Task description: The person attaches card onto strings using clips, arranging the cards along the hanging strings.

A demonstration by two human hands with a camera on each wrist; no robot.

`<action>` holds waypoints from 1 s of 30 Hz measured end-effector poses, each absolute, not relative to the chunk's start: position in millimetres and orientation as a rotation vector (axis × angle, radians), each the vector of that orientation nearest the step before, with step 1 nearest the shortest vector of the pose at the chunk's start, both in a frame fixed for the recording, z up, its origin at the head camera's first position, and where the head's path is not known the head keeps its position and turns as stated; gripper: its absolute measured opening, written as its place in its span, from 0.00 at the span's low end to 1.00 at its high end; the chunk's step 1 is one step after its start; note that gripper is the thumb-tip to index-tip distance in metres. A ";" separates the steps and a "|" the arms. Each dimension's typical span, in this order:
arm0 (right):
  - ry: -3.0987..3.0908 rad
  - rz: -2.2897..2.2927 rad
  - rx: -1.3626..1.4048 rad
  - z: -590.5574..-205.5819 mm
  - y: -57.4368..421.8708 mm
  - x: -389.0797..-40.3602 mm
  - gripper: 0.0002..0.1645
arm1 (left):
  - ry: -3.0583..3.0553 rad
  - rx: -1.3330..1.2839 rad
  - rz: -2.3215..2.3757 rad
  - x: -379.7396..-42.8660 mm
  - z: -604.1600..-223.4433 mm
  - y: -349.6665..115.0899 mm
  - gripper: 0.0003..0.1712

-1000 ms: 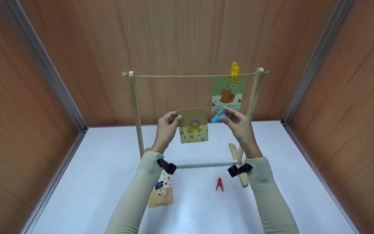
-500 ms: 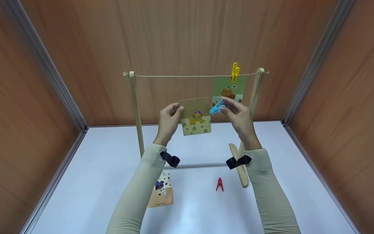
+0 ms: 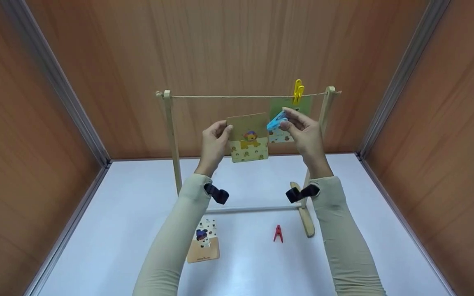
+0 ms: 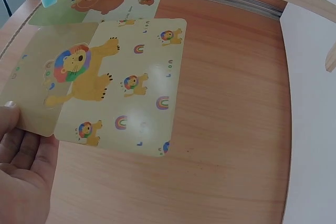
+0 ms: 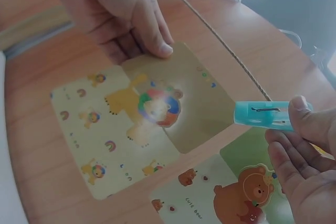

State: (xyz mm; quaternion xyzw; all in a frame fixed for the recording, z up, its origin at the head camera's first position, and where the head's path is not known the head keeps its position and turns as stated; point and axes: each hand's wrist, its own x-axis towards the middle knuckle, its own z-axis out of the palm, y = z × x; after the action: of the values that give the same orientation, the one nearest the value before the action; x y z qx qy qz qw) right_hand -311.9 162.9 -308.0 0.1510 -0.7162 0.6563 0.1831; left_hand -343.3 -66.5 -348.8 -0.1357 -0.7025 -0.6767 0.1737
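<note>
My left hand [image 3: 216,137] pinches the left edge of a lion card [image 3: 248,137] and holds it upright just below the string [image 3: 228,96] of a small wooden rack [image 3: 171,135]. The same lion card [image 4: 105,82] fills the left wrist view, and the lion card [image 5: 142,124] also shows in the right wrist view. My right hand [image 3: 300,129] pinches a blue clothespin [image 3: 276,120] beside the card's top right corner; the blue clothespin [image 5: 262,115] lies close to the string [image 5: 226,51]. Behind my right hand a green bear card [image 3: 288,107] hangs from a yellow clothespin [image 3: 298,91].
A red clothespin [image 3: 278,233] and another picture card [image 3: 204,246] lie on the white table [image 3: 97,230] in front of the rack. Wooden walls close in the back and both sides. The rack's right foot [image 3: 306,220] stands near the red clothespin.
Both hands have risen toward the string, carrying the lion card and the blue clothespin higher. The right hand now covers more of the hanging bear card.
</note>
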 end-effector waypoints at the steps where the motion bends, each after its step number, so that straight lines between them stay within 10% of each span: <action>1: -2.016 1.853 0.428 -306.3 162.3 -312.3 0.25 | -1.986 -0.386 -1.910 -343.5 -347.6 -65.9 0.14; 30: -1.929 1.733 0.414 -270.8 142.8 -323.0 0.22 | -1.937 -0.474 -1.828 -348.3 -323.5 -55.3 0.13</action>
State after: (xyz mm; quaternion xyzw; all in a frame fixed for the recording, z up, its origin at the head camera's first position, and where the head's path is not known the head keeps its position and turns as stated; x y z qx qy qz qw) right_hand -323.0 142.8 -270.8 0.1525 -0.7103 0.6380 0.2552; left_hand -348.3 -55.3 -323.5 -0.1709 -0.6990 -0.6597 0.2165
